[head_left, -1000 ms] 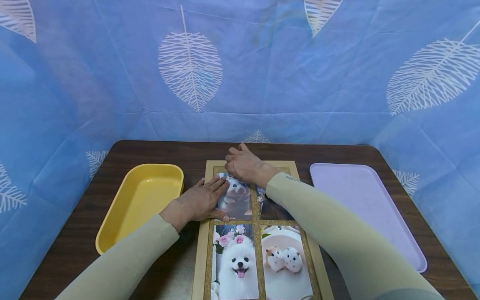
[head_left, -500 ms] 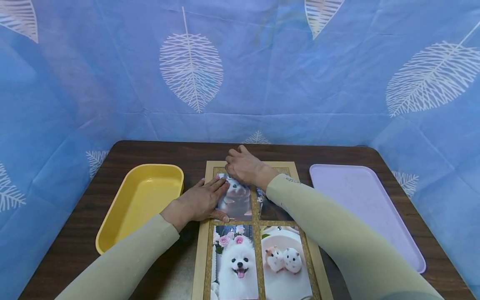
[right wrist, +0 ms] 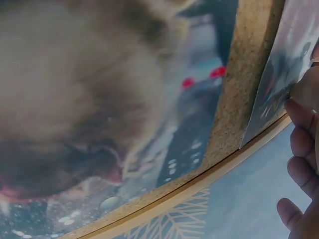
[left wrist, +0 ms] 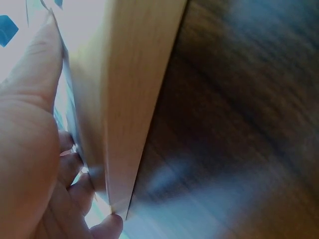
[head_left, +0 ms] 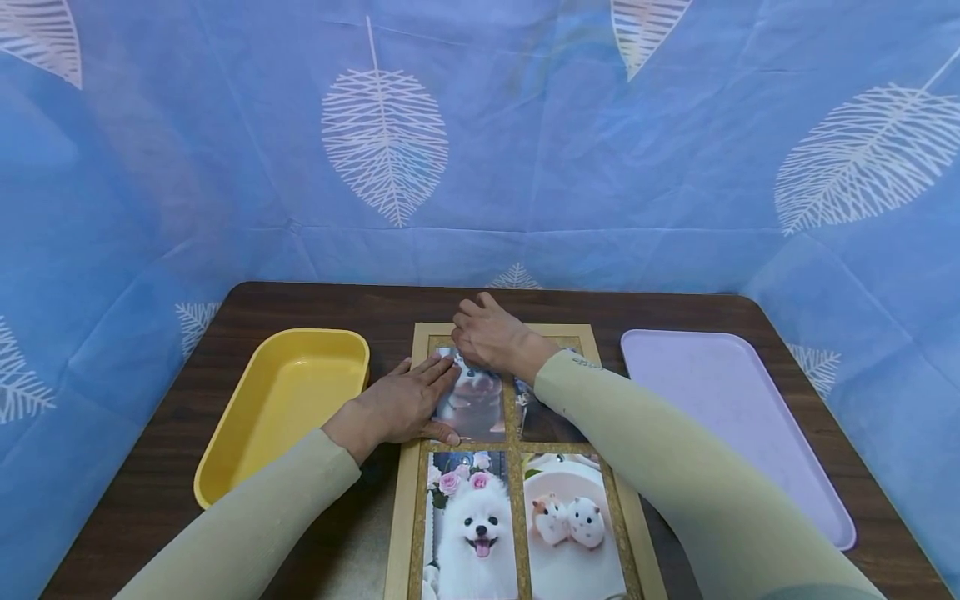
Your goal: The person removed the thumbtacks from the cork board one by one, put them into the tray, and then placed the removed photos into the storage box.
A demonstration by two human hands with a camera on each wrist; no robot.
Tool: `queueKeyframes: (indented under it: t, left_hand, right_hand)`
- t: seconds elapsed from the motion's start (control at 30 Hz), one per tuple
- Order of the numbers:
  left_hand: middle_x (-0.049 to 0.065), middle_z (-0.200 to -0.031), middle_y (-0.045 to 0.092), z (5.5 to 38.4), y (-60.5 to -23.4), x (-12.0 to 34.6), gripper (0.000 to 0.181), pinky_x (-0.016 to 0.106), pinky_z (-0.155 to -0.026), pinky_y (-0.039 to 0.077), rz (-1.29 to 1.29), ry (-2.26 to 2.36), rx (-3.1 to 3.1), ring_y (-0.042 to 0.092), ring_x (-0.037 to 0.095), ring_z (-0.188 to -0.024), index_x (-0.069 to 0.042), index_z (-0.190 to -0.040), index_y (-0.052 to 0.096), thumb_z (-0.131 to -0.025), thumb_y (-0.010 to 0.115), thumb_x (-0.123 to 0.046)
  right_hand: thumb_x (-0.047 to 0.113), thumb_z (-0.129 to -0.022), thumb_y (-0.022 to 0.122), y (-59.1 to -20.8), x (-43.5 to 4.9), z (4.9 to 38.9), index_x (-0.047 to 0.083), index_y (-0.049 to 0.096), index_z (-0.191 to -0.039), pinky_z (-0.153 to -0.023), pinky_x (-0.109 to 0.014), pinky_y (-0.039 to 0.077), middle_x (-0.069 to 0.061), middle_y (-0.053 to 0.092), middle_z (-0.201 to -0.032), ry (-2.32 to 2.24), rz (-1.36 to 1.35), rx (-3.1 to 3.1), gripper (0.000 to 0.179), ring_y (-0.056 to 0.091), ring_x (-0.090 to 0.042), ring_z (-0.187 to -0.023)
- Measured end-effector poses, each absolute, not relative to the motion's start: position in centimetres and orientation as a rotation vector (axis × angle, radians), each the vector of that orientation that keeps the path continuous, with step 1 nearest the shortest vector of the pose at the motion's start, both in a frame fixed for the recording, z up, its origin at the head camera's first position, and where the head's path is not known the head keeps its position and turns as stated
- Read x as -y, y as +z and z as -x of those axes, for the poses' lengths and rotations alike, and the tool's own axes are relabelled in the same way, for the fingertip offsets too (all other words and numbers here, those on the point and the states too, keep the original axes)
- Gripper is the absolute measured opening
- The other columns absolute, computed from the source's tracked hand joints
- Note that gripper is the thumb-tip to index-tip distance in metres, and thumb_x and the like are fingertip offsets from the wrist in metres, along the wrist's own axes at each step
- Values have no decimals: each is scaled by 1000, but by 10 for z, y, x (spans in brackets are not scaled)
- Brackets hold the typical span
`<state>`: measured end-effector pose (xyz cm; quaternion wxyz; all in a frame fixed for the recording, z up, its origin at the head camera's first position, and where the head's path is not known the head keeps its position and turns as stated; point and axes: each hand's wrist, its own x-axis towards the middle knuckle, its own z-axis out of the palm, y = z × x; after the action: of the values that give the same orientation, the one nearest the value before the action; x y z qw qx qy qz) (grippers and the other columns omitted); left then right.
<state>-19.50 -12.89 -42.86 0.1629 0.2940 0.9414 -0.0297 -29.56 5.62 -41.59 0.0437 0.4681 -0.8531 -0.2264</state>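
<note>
A wood-framed cork board (head_left: 512, 417) lies on the table, bearing several animal photos. Flat across the left part of the upper-left photo (head_left: 476, 408), a pale furry animal, rests my left hand (head_left: 397, 407) with its fingers straight. My right hand (head_left: 495, 337) is at that photo's top edge, fingers curled and fingertips right on the print; I cannot tell whether something small is pinched there. The right wrist view shows the photo's loose corner (right wrist: 256, 127) lifted slightly off the cork. A clear round tack (right wrist: 110, 202) sits in the neighbouring photo's corner.
Left of the board stands a yellow tray (head_left: 210, 442); a lilac tray (head_left: 720, 375) lies to the right. The white dog photo (head_left: 480, 542) and the two-hamster photo (head_left: 577, 533) are in the lower half. A blue leaf-print cloth (head_left: 570, 167) hangs behind the table.
Both hands stay in the same place on the upper-left photo. The whole head view shifts very slightly.
</note>
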Motion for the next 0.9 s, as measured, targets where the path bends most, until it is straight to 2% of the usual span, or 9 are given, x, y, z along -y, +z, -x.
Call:
queueKeyframes:
  t: [0.4, 0.67, 0.9]
  left_hand:
    - [8, -178, 14, 196, -428, 130, 104, 60, -129, 23, -849, -82, -2685, 11, 28, -165, -13, -170, 19, -94, 49, -78]
    - [6, -178, 12, 198, -428, 129, 106, 58, -130, 21, -837, -80, -2668, 8, 26, -165, -14, -171, 17, -93, 50, -79]
    - [8, -178, 13, 199, -427, 131, 109, 56, -131, 21, -827, -56, -2665, 10, 27, -165, -12, -170, 17, -92, 55, -78]
  right_hand:
    - [29, -111, 51, -419, -55, 300, 14, 74, -113, -102, -48, 38, -5, 65, -116, -711, -1448, 2617, 27, 48, -27, -111]
    - [32, -110, 57, -415, -54, 299, 16, 75, -115, -104, -48, 39, -4, 66, -119, -720, -1441, 2628, 25, 49, -27, -114]
    - [29, -111, 53, -415, -54, 299, 16, 76, -113, -103, -48, 40, -4, 67, -117, -692, -1441, 2622, 27, 50, -26, -112]
